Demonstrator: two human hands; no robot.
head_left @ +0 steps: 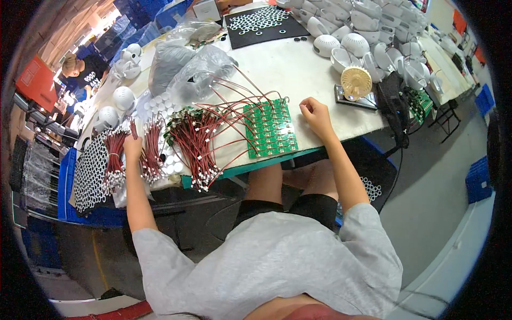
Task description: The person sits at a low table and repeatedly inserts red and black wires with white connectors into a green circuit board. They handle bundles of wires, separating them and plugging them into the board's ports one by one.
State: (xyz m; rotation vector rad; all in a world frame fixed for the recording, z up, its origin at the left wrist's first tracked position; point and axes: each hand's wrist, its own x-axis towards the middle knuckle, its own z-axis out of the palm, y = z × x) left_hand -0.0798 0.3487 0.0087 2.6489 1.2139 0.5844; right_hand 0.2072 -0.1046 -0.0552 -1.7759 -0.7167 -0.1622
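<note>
My left hand [133, 146] is closed on some red wires [133, 128], whose ends stick up above the fingers. On either side of it lie a tied bundle of red wires [114, 152] and a looser bundle [152, 144], both with white connectors. My right hand [316, 114] rests on the table with fingers curled and nothing visible in them. Just left of it is a green circuit board panel [271, 128] with rows of small boards. Red wires run from its far and left edges towards a large heap of wired pieces [194, 136].
White round caps [173, 160] lie among the wires. Plastic bags [197, 74] and a black mat with white rings [258, 24] are farther back. White shells [368, 21] pile up at far right, near a cream round part [356, 83]. Another person [88, 72] works at left.
</note>
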